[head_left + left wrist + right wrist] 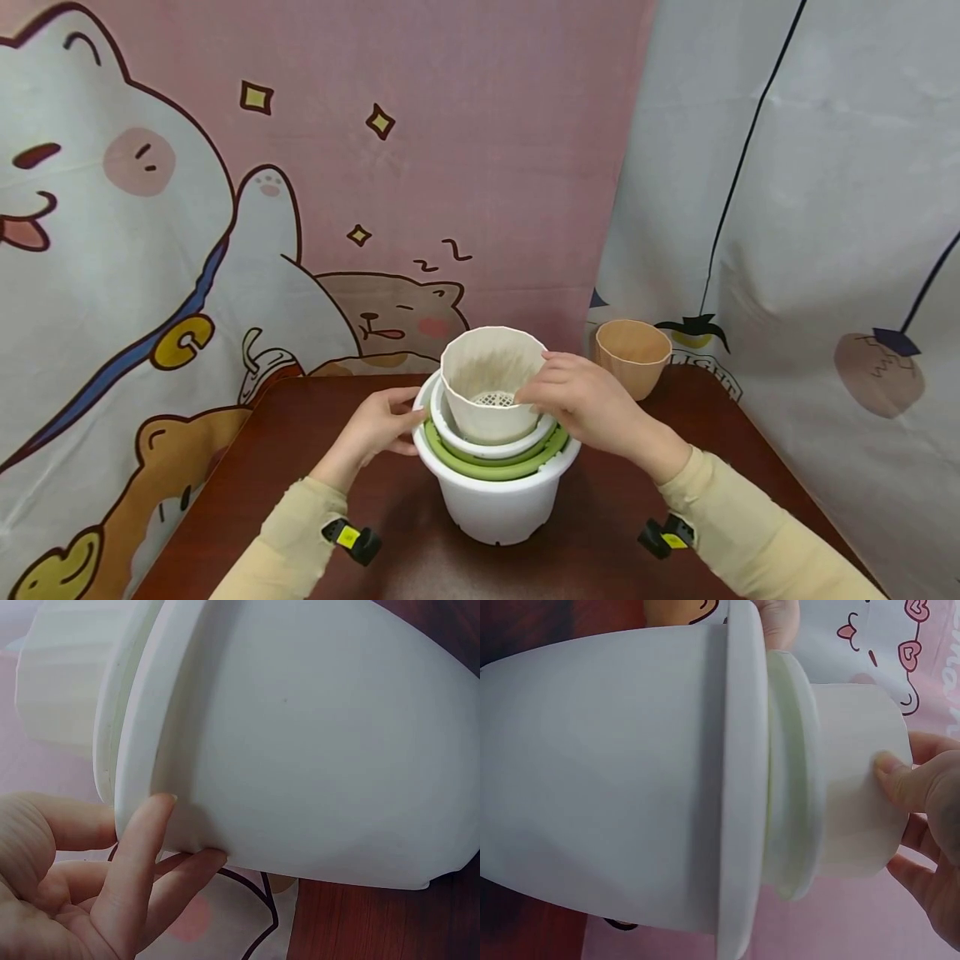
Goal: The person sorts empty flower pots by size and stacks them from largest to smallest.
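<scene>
A large white flowerpot (497, 508) stands upright on the table, with a green pot (491, 472) nested inside it. Within the green one sits a smaller white pot (487, 452). Topmost is a cream flowerpot (480, 423) with a faceted wall and a mesh-like bottom, its upper part rising above the others. My left hand (380, 427) grips the large pot's rim at the left, thumb on top and fingers beneath, as the left wrist view (112, 877) also has it. With thumb and fingers, my right hand (581, 402) pinches the cream pot's rim on its right side.
Behind my right hand, a peach-coloured pot (636, 375) stands near the back right of the dark red-brown table (397, 533). A cartoon-printed cloth (510, 167) hangs directly behind the table, and a pale one hangs along the right.
</scene>
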The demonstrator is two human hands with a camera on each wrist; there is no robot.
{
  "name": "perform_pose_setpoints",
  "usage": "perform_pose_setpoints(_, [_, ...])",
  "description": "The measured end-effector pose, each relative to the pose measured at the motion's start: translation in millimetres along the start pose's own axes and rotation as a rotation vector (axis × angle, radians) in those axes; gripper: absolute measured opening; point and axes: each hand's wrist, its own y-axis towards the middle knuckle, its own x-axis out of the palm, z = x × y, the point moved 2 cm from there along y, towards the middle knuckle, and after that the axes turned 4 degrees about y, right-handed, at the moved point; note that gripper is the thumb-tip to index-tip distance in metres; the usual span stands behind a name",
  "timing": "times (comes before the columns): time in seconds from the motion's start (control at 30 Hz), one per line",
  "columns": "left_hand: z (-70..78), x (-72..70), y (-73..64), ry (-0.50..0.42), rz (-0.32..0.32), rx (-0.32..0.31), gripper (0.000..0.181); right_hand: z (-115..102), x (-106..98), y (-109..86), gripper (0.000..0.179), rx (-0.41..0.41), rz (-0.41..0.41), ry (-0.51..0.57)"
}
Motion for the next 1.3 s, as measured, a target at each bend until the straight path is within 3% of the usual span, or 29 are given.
perform_pose_setpoints(0.4, [1.4, 1.0, -0.7, 0.003, 0.010, -0.010, 0.050, -0.5, 12.8, -4.9, 0.035, 0.029, -0.076, -0.002])
perform_pose_setpoints(1.3, [1.4, 0.3, 0.4, 0.001, 0.007, -0.011, 0.050, 0.0, 22.9, -3.8, 0.037, 0.074, -0.137, 0.055])
